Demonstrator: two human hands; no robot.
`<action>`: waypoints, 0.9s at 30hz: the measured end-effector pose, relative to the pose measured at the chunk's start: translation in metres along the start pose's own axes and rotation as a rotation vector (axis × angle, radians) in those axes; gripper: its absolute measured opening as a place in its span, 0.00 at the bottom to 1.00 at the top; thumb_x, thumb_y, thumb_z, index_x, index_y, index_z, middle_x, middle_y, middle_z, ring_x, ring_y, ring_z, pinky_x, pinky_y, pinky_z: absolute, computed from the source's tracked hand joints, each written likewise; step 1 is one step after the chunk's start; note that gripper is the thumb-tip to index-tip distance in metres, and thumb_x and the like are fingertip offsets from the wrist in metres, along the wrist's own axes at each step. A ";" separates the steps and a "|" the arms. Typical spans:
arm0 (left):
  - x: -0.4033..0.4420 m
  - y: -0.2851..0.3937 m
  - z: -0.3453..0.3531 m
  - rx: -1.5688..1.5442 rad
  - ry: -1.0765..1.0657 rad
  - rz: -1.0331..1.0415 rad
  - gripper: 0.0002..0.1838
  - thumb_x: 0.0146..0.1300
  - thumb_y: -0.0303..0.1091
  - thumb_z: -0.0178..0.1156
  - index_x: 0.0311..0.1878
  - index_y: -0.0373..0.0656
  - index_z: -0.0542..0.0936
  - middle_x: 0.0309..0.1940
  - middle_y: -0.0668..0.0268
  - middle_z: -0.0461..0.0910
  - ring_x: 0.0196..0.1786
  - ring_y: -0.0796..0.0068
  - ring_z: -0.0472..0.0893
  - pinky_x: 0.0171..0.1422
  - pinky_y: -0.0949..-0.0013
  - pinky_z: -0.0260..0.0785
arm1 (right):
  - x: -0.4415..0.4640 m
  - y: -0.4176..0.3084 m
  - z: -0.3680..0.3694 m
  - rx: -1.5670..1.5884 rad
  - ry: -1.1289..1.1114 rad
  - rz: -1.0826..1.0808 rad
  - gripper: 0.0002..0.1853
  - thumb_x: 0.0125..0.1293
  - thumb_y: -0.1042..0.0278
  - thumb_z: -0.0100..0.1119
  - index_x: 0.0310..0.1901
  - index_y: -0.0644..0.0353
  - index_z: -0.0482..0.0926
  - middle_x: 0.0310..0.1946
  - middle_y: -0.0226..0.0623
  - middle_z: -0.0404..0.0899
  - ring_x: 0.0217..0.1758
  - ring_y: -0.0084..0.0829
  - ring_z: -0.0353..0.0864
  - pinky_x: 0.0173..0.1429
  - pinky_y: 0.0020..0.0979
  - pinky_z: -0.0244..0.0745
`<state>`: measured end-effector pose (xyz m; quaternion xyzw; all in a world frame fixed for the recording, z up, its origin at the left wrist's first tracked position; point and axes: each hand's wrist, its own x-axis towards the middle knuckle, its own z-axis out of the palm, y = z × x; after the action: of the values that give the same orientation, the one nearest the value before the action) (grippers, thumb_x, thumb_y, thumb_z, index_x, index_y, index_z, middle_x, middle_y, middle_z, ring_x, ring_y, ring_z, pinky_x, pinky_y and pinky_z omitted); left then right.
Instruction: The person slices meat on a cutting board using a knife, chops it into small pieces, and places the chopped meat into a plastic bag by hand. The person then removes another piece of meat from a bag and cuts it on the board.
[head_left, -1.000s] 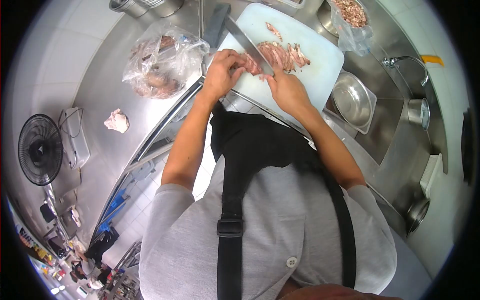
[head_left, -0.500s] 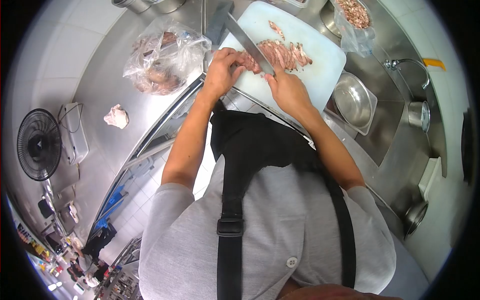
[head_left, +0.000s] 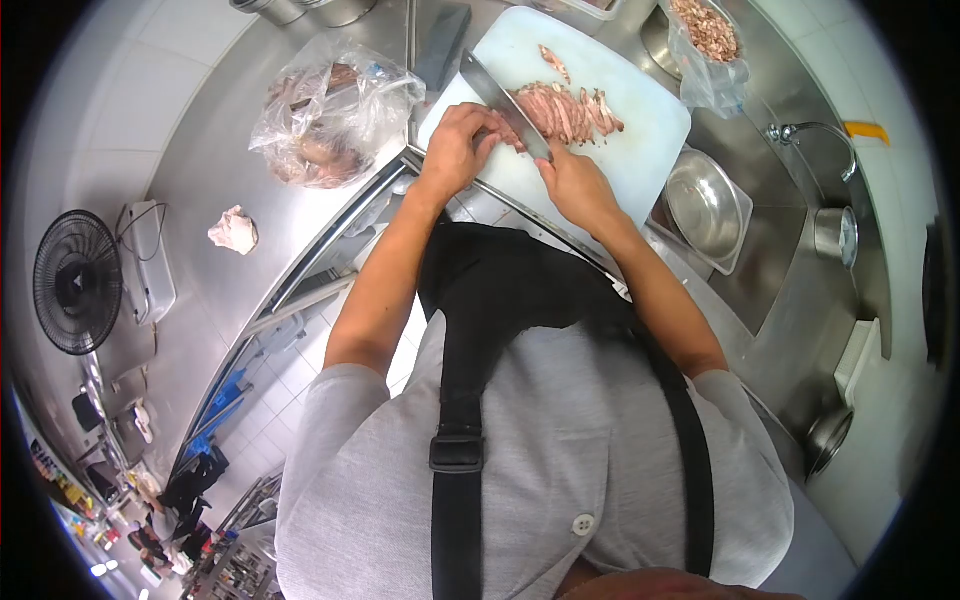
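On the white cutting board [head_left: 650, 160], my right hand [head_left: 578, 188] is closed round the handle of a kitchen knife [head_left: 495, 97]. Its broad blade points up and to the left, over pinkish-brown meat. My left hand [head_left: 455, 148] has its fingers curled on the piece of meat [head_left: 508, 132] left of the blade, close against the knife; the fingers hide much of that piece. To the right of the blade lies a row of cut meat strips [head_left: 568, 114]. One loose strip [head_left: 553, 63] rests apart, higher on the board.
Left of the board sits a clear plastic bag of meat [head_left: 325, 125], with a pale crumpled lump [head_left: 234, 231] below it. A bag of chopped pieces [head_left: 708, 35] stands upper right. Metal bowl [head_left: 703, 200], faucet [head_left: 785, 132] and fan [head_left: 78, 282] surround the workplace.
My left hand has shifted slightly right and down, nearer the blade. The knife tip has moved down and a little right, the blade now left of the strips.
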<state>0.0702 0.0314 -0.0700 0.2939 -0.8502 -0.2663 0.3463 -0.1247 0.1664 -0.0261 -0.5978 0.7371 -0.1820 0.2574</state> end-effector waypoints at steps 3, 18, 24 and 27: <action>-0.002 0.008 -0.008 -0.003 0.032 -0.044 0.10 0.60 0.26 0.77 0.45 0.40 0.89 0.52 0.57 0.86 0.57 0.52 0.84 0.62 0.55 0.79 | -0.003 -0.012 -0.013 -0.019 0.014 -0.016 0.18 0.83 0.57 0.54 0.57 0.67 0.76 0.37 0.63 0.87 0.42 0.67 0.87 0.50 0.65 0.78; -0.004 0.002 -0.013 -0.003 0.030 -0.085 0.08 0.59 0.24 0.77 0.42 0.41 0.90 0.48 0.57 0.86 0.54 0.51 0.86 0.61 0.54 0.79 | 0.001 -0.017 -0.007 -0.025 -0.018 0.001 0.18 0.83 0.57 0.54 0.56 0.67 0.77 0.38 0.64 0.87 0.44 0.66 0.88 0.51 0.64 0.79; -0.005 -0.007 -0.021 0.018 -0.022 -0.123 0.09 0.62 0.25 0.76 0.45 0.39 0.90 0.50 0.55 0.87 0.54 0.52 0.87 0.58 0.55 0.80 | -0.011 -0.048 -0.034 -0.027 -0.038 0.021 0.17 0.83 0.58 0.54 0.52 0.67 0.77 0.39 0.64 0.87 0.44 0.65 0.88 0.51 0.64 0.78; -0.007 -0.011 -0.013 -0.015 -0.054 -0.171 0.08 0.62 0.24 0.75 0.45 0.38 0.90 0.51 0.55 0.88 0.54 0.53 0.88 0.59 0.56 0.81 | 0.000 -0.019 0.006 -0.039 -0.026 0.001 0.17 0.83 0.58 0.54 0.53 0.68 0.77 0.38 0.64 0.87 0.42 0.66 0.87 0.50 0.64 0.78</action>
<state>0.0877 0.0252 -0.0722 0.3556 -0.8288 -0.3093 0.3014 -0.1063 0.1622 -0.0196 -0.6046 0.7374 -0.1596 0.2553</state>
